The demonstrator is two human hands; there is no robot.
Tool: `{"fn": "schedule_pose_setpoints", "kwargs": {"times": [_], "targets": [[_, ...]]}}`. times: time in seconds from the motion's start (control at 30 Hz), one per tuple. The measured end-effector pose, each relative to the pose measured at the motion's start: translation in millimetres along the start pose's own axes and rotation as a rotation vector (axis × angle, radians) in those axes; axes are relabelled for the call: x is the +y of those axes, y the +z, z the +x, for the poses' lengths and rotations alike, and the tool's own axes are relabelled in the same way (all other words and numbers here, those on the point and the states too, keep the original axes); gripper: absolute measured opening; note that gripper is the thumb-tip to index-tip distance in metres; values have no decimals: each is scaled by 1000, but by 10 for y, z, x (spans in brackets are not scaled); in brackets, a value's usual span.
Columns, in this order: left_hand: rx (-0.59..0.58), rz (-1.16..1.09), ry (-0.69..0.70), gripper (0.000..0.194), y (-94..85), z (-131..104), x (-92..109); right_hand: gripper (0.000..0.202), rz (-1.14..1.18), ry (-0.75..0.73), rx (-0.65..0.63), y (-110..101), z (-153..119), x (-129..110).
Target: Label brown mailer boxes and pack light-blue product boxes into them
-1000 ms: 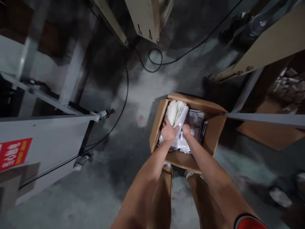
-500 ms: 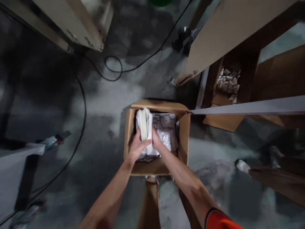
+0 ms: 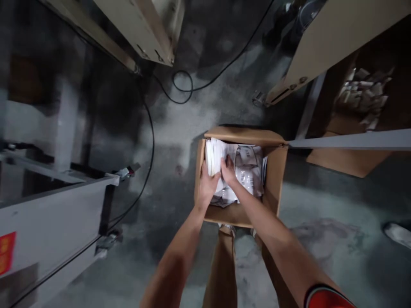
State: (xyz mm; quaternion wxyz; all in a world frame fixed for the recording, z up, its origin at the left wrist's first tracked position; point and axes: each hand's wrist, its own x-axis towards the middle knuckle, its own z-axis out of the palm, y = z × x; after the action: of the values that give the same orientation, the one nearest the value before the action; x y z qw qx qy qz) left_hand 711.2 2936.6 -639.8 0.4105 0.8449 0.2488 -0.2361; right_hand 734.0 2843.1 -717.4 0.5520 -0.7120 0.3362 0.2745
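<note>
An opened cardboard box [image 3: 272, 182] stands on the floor at my feet. A stack of white flat packets [image 3: 215, 156] stands on edge along its left side. My left hand [image 3: 208, 188] is closed round the near end of this stack, thumb across the top. Against the stack's right side rests my right hand [image 3: 227, 171], its fingers slightly apart. Clear plastic bags [image 3: 248, 175] with dark print lie in the box to the right of my right hand. What lies under the bags is hidden.
A black cable [image 3: 152, 141] loops over the concrete floor. At right, a metal rail [image 3: 346, 140] runs up to the box corner, with another carton holding small whitish pieces [image 3: 362, 92] behind it. Machine frames [image 3: 141, 30] stand ahead and at left. A shoe [image 3: 398, 234] shows at right.
The white stack now sits against the box's left wall, and my right hand has loosened and shifted slightly right of it. The view has turned left, so the box appears farther right.
</note>
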Motion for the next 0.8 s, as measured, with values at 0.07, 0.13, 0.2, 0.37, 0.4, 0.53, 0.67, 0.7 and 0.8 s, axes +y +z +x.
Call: {"fn": "schedule_pose_setpoints", "kwargs": {"times": [0.07, 0.13, 0.2, 0.37, 0.4, 0.53, 0.67, 0.7, 0.8], "targets": [[101, 81, 30, 83, 25, -233, -23, 81, -37, -8, -20, -94, -41, 17], [222, 153, 136, 85, 33, -424, -77, 78, -67, -24, -29, -130, -81, 20], [292, 226, 256, 84, 35, -507, -139, 77, -80, -40, -23, -114, -99, 26], [147, 463, 317, 71, 96, -304, -225, 65, -93, -146, -14, -112, -61, 160], [149, 506, 314, 70, 110, -255, -234, 59, -92, -173, -17, -135, -51, 202], [275, 503, 425, 71, 93, -262, -280, 58, -115, -189, 10, -217, -83, 317], [385, 465, 517, 72, -35, -535, -365, 58, -202, -170, 3, -202, -195, 315], [403, 447, 528, 73, -68, -620, -391, 56, -225, -172, 3, -196, -204, 312], [342, 372, 541, 78, -150, -981, -474, 55, -282, -171, 37, -230, -182, 316]]}}
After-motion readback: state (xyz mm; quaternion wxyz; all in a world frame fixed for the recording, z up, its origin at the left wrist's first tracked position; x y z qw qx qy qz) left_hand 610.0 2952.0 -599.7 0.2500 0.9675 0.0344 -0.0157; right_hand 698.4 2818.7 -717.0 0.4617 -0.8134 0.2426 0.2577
